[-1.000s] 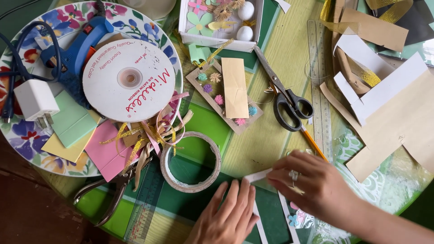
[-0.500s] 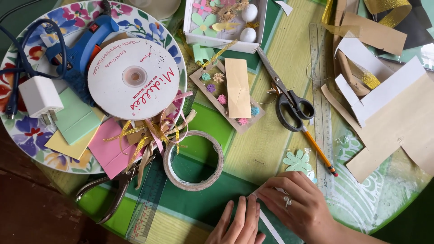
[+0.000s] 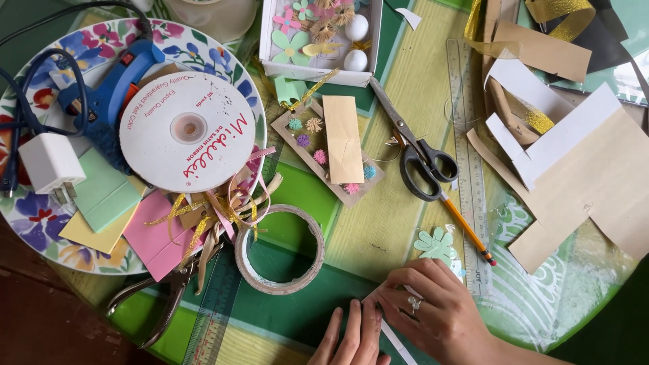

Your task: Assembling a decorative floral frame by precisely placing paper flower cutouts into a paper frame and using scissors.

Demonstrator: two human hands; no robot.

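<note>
Head view: both hands have slid down toward the near table edge. Left hand [image 3: 353,336] lies flat, fingers extended, pressing the white paper strip [image 3: 394,338]; right hand [image 3: 433,311], fingers curled, pinches its upper end beside the green paper flower [image 3: 436,244], now uncovered.

I see scissors [image 3: 418,152] beside my ruler [image 3: 466,169], a tape ring [image 3: 279,249] near the table's near edge, a ribbon spool [image 3: 188,132] on the flowered plate [image 3: 223,57].
</note>
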